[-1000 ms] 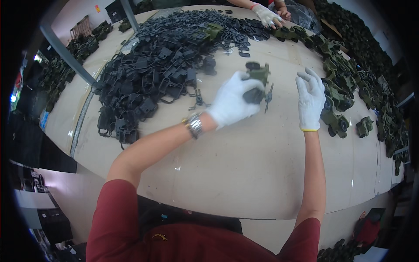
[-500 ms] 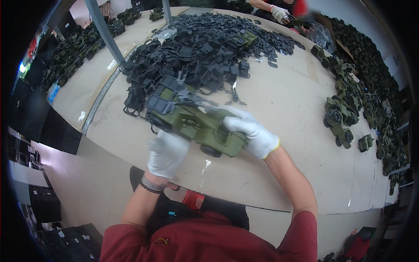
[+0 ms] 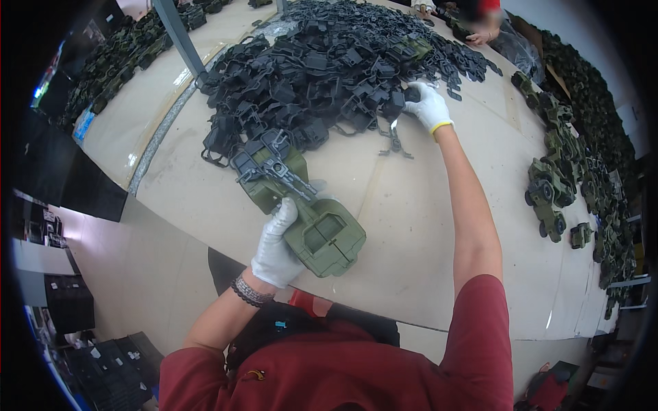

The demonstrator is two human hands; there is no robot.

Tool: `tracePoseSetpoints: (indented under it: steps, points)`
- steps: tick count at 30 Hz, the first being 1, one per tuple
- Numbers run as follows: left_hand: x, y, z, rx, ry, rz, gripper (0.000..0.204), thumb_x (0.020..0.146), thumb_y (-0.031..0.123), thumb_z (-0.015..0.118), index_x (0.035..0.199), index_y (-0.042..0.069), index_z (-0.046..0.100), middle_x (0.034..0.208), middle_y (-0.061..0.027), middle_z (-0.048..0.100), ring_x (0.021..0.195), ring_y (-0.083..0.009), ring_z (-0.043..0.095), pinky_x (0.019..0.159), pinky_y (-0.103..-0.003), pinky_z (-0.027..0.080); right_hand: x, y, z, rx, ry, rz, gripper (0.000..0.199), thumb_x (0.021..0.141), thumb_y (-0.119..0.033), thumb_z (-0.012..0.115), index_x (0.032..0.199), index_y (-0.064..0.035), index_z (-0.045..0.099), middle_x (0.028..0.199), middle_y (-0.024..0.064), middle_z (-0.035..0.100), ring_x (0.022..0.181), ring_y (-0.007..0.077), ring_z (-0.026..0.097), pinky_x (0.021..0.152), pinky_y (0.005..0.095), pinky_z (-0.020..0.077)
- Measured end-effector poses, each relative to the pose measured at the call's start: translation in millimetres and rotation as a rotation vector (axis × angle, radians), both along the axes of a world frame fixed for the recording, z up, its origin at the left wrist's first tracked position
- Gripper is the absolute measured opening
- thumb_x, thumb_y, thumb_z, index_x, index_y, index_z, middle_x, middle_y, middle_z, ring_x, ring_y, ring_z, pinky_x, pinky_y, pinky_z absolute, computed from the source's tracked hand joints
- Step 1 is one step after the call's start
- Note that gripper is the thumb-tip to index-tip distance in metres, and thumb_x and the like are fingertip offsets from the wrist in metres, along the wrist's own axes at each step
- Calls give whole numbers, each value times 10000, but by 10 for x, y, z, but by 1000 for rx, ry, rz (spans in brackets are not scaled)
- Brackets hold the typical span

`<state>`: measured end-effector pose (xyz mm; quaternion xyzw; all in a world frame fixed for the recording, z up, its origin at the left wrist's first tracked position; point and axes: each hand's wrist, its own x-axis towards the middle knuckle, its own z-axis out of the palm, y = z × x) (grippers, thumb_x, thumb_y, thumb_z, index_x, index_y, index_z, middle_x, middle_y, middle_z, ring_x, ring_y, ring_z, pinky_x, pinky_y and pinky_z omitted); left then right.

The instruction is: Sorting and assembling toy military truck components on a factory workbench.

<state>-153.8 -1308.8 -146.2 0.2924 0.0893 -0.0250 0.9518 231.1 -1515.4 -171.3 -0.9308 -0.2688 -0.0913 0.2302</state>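
My left hand [image 3: 276, 248], in a white glove, is closed round the middle of an olive-green toy jeep [image 3: 332, 236] held above the table. Its hood end points towards me and to the right. On the jeep's far end sit a dark grey rack part and a grey toy gun [image 3: 279, 170] with a long barrel. My right hand [image 3: 430, 109], gloved too, reaches out to the right edge of a big heap of black plastic parts [image 3: 301, 89]. Its thumb and fingers curl round a black plastic part [image 3: 413, 96] there. Just below that lies a loose grey gun piece [image 3: 395, 142].
Rows of green toy jeeps [image 3: 548, 185] line the table's right side, with more at the far left [image 3: 130, 58]. A grey metal post [image 3: 179, 40] rises at the left. Across the table a co-worker's hand [image 3: 483, 35] shows near a clear plastic bag [image 3: 519, 51].
My right hand has let go of the jeep and moved away to the heap's right edge. My left hand has turned the jeep so its hood end faces nearer me.
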Motion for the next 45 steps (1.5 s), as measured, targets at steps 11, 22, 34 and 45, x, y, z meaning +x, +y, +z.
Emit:
tracePoseSetpoints:
  steps: [11,22,34,45]
  points:
    - [-425,-140,-67,55,15,-80,750,957,586,551,1461,51,402,1328,-152,582,1225,-316,583,1041,-494,492,-1658,-1351,582,-50,430,321,530,707,103,536,1178,-81,695,1095,104,686,1002,232,631,887,348,535]
    - [-657,-424,232,4,98,64,731,994,551,517,1519,72,342,1462,-166,467,1317,-342,503,1041,-581,482,-2155,-1685,483,-400,202,542,735,709,28,678,1406,-173,562,1560,115,418,1374,384,436,1110,430,432]
    - [-803,-547,234,166,88,84,363,982,270,649,1284,79,582,1158,-43,650,1094,-165,631,957,-348,509,-3197,-1497,212,-94,-87,32,677,836,-431,751,1386,-98,538,1150,154,607,1060,375,603,912,448,513]
    - [-987,-587,356,557,-13,140,339,940,184,704,1228,22,624,1141,-33,667,1012,-114,623,910,-280,487,-4343,-373,775,435,205,320,760,792,-529,753,1406,-128,553,1150,163,574,1053,364,569,930,427,470]
